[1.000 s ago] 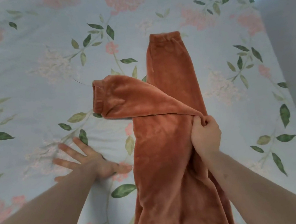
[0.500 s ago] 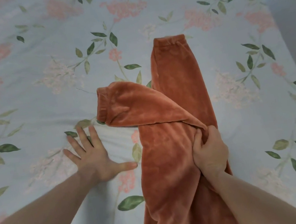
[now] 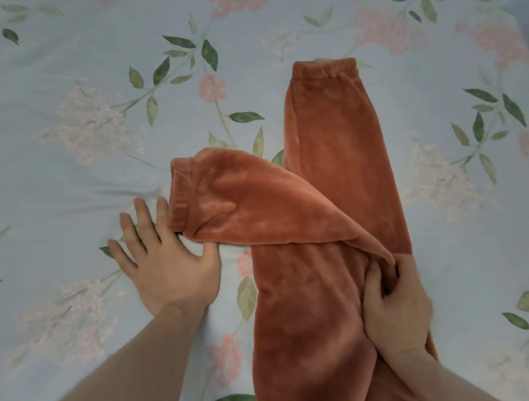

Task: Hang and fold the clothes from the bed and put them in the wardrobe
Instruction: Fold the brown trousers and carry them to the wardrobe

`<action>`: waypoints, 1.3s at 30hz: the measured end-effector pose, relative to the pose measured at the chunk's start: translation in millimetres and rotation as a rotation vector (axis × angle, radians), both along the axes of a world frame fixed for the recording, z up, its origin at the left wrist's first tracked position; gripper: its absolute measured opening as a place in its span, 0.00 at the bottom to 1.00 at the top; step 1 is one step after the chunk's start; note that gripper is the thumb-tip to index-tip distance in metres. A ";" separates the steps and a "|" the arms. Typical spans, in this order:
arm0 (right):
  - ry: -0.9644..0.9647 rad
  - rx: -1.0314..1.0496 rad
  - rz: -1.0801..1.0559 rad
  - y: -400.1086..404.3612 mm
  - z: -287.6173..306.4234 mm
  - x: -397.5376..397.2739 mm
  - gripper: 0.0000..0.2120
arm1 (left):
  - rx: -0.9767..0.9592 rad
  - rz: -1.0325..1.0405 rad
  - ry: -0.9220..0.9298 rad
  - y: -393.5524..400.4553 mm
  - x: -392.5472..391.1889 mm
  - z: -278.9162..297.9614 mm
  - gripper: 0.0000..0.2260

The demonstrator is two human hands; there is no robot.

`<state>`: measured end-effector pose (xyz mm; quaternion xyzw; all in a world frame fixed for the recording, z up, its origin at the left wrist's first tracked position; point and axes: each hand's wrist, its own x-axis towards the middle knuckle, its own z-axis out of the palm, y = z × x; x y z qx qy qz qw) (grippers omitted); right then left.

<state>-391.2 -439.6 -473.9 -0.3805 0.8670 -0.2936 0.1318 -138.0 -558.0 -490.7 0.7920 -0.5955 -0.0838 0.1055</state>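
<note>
the left hand, fingers spread flat on the bed sheet, now touches the cuff of the folded-over leg, closer than a moment ago. the rust trousers lie lengthwise, cuffs pointing away, one leg crossed leftward. open sheet lies on both sides. the right hand pinches the fold.

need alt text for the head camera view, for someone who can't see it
A person's right hand pinches a fold in rust-orange fleece trousers lying on a floral bedsheet. One leg is folded across to the left, where the flat left hand touches its cuff.
</note>
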 end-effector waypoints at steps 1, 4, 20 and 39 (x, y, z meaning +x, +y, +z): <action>-0.017 -0.013 -0.006 -1.9 3.7 1.3 0.06 | -0.001 0.005 0.004 -1.2 0.0 -1.0 0.39; -0.128 -0.027 -0.017 -9.2 13.8 2.7 0.12 | 0.012 0.015 0.009 -5.2 -3.3 -1.6 0.39; 0.022 -0.129 0.639 -124.0 12.6 84.1 0.09 | 0.055 0.016 -0.025 -9.1 -2.4 -4.4 0.41; -0.227 -0.019 -0.017 -258.6 56.6 -55.9 0.20 | 0.050 0.045 -0.008 -9.4 -5.0 -3.2 0.38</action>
